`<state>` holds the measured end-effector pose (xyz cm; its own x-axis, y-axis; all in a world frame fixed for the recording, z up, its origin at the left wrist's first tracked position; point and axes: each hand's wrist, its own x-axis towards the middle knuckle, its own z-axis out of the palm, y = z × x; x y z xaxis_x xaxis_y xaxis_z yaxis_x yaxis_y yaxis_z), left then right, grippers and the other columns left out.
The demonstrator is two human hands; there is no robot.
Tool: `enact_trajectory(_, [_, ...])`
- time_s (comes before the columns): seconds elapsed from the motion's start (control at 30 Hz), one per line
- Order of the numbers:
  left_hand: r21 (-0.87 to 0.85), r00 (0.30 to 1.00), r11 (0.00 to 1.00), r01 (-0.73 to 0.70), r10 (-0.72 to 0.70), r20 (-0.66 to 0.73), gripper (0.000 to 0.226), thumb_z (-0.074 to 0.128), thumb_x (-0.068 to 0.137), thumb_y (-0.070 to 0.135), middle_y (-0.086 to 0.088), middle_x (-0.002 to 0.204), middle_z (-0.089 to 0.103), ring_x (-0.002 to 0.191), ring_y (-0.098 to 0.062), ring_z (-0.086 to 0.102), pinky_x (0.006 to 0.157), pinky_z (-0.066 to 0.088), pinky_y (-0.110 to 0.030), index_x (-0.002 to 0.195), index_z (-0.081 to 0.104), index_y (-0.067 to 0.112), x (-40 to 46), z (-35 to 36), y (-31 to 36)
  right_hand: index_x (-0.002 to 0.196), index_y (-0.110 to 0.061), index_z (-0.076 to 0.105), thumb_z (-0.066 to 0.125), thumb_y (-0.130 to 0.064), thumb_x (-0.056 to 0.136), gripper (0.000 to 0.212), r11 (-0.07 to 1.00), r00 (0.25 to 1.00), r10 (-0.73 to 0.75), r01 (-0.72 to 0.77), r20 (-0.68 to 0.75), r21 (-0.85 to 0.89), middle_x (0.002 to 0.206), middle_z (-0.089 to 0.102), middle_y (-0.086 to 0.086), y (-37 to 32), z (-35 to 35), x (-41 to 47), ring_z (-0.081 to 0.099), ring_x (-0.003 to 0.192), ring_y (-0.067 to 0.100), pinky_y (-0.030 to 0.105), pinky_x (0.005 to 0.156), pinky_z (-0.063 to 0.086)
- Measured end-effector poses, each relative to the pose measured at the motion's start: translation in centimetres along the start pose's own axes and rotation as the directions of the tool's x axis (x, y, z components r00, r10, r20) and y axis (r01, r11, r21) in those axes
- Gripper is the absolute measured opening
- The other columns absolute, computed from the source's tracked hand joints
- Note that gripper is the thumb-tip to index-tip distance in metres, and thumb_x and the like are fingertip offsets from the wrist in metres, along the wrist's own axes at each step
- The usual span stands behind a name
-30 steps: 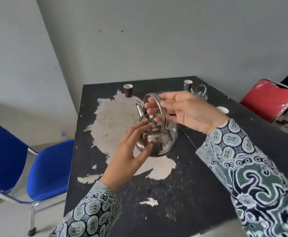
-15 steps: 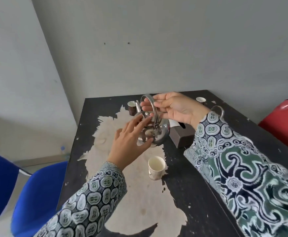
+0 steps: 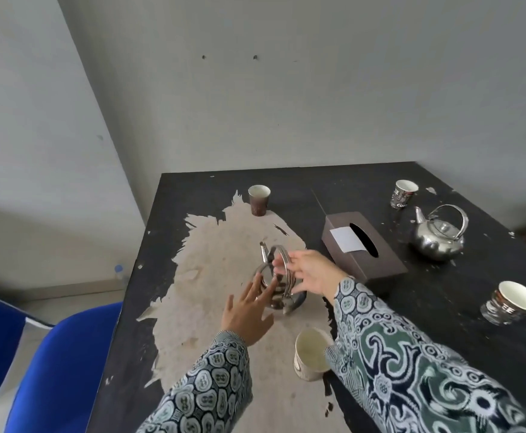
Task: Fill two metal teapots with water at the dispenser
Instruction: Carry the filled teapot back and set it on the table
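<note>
While my right hand (image 3: 310, 271) pinches the hoop handle of the small shiny metal teapot (image 3: 278, 287) mid-table, my left hand (image 3: 249, 312) lies spread, fingers on its body. A second round metal teapot (image 3: 439, 237) sits near the peeling black table's (image 3: 442, 310) right edge.

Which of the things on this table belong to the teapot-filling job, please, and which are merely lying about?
For the job:
- near teapot, between the left hand and the right hand, which is at its handle
- second teapot, standing untouched at the far right

Lying about:
- tissue box
- four paper cups: far left, far right, right edge, nearest
- blue chair
</note>
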<state>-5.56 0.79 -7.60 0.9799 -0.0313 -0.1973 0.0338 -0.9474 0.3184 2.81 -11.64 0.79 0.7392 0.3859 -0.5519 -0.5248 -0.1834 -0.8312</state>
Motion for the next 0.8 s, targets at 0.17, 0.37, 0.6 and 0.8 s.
enact_trajectory(0.17, [0.028, 0.999, 1.0, 0.014, -0.015, 0.03, 0.071, 0.04, 0.094, 0.038, 0.008, 0.156, -0.016, 0.145, -0.023, -0.002, 0.116, 0.003, -0.049, 0.142, -0.012, 0.044, 2.3, 1.8, -1.3, 0.088, -0.009, 0.058, 0.038, 0.006, 0.093, 0.026, 0.999, 0.999, -0.03, 0.031, -0.038, 0.027, 0.086, 0.064, 0.002, 1.3, -1.1, 3.0, 0.061, 0.085, 0.012, 0.066, 0.103, 0.017])
enact_trajectory(0.37, [0.091, 1.0, 0.996, 0.01, -0.011, 0.015, 0.075, 0.041, 0.092, 0.048, 0.012, 0.154, -0.02, 0.145, -0.025, 0.006, 0.114, 0.005, -0.052, 0.141, -0.015, 0.046, 5.3, 1.9, -2.1, 0.117, -0.01, 0.051, 0.042, -0.006, 0.096, 0.023, 0.994, 0.993, -0.107, 0.107, -0.052, 0.012, 0.117, 0.059, 0.008, 1.6, -2.1, 4.5, 0.052, 0.114, 0.02, 0.053, 0.108, 0.024])
enact_trajectory(0.6, [0.216, 0.995, 0.976, 0.003, -0.024, 0.095, 0.086, 0.049, 0.09, 0.038, 0.01, 0.153, -0.025, 0.144, -0.028, 0.008, 0.115, 0.008, -0.05, 0.139, -0.021, 0.045, 7.3, 0.4, -2.6, 0.135, -0.012, 0.038, 0.043, -0.031, 0.096, 0.044, 0.936, 0.995, -0.075, 0.048, -0.064, -0.349, 0.142, 0.041, 0.006, 3.6, -3.1, 4.4, 0.037, 0.13, 0.019, 0.029, 0.099, 0.027])
enact_trajectory(0.8, [0.252, 0.987, 0.967, 0.021, -0.059, 0.147, 0.085, 0.049, 0.09, 0.039, 0.005, 0.155, -0.022, 0.145, -0.029, 0.005, 0.116, 0.007, -0.049, 0.142, -0.018, 0.039, 7.6, -0.6, -1.7, 0.136, -0.017, 0.04, 0.043, -0.03, 0.096, 0.042, 0.926, 0.999, -0.02, 0.008, -0.028, -0.378, 0.143, 0.039, 0.003, 3.9, -4.1, 3.2, 0.034, 0.133, 0.019, 0.036, 0.104, 0.029])
